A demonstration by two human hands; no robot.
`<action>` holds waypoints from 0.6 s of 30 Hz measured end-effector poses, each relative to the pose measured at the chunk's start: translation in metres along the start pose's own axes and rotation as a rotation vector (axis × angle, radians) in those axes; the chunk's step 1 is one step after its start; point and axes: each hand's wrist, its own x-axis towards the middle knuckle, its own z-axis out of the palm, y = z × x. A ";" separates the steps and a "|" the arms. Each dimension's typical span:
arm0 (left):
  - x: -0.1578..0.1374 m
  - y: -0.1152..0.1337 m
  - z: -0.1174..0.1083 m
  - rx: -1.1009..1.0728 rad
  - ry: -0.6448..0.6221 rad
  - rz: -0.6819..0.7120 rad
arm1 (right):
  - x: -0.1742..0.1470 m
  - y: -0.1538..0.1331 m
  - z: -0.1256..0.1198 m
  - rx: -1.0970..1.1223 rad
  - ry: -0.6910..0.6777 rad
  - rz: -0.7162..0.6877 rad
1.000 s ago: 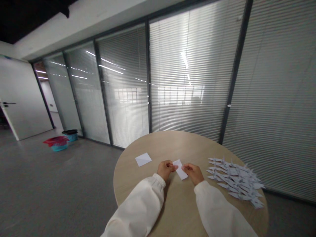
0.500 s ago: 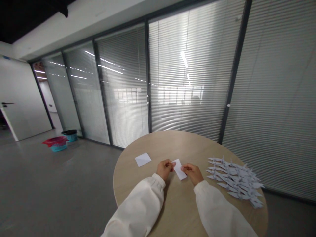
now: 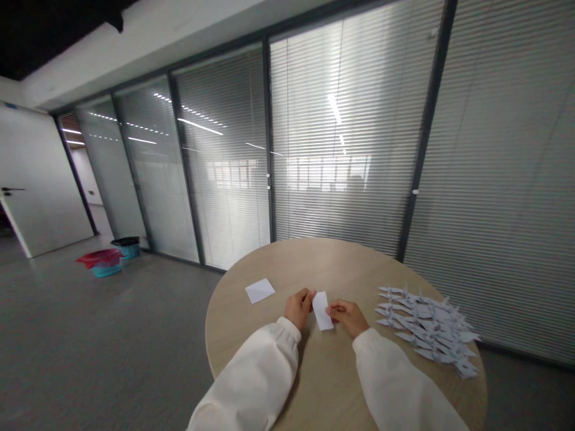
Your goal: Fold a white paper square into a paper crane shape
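Between my hands, above the round table (image 3: 323,383), is a narrow folded piece of white paper (image 3: 322,312). My left hand (image 3: 298,307) pinches its upper left edge between thumb and fingers. From the other side my right hand (image 3: 347,317) grips its right edge, with the fingers bent and closed. To the left on the tabletop lies a flat stack of white paper (image 3: 260,291); how many sheets it has I cannot tell. Several folded white paper cranes (image 3: 429,326) crowd together at the right side of the table.
A glass partition with blinds (image 3: 341,137) runs just behind the table. On the floor at far left stand a bin with a red liner (image 3: 102,262) and a bin with a black liner (image 3: 128,246). A white door (image 3: 40,185) stands ajar beyond them.
The folded paper has turned to stand more upright and shifted slightly left. My right hand has moved a little left with it, while my left hand's fingers have drawn back to the paper's edge.
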 end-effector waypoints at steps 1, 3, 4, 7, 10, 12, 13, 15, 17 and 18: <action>0.000 0.000 0.001 -0.055 -0.026 -0.031 | 0.000 0.001 0.000 0.001 0.012 -0.003; 0.001 -0.001 0.004 -0.163 -0.091 -0.106 | 0.001 0.001 -0.002 0.004 0.049 -0.016; 0.002 -0.001 0.005 -0.194 -0.123 -0.141 | 0.001 0.000 -0.002 0.003 0.067 -0.025; 0.002 -0.004 0.008 -0.211 -0.199 -0.201 | 0.000 -0.001 -0.003 0.001 0.112 -0.047; 0.001 -0.005 0.008 -0.193 -0.218 -0.172 | -0.001 -0.003 -0.003 0.021 0.120 -0.059; -0.001 -0.002 0.006 -0.127 -0.196 -0.118 | -0.001 -0.004 -0.002 0.029 0.105 -0.060; -0.001 -0.001 0.005 -0.085 -0.182 -0.091 | -0.002 -0.004 -0.002 0.029 0.099 -0.057; -0.003 0.001 0.003 -0.023 -0.159 -0.053 | -0.002 -0.006 -0.002 0.028 0.097 -0.052; -0.003 0.002 0.003 -0.015 -0.160 -0.053 | -0.003 -0.008 -0.001 0.025 0.106 -0.058; -0.002 0.002 0.004 -0.027 -0.171 -0.064 | -0.003 -0.009 -0.001 0.022 0.113 -0.064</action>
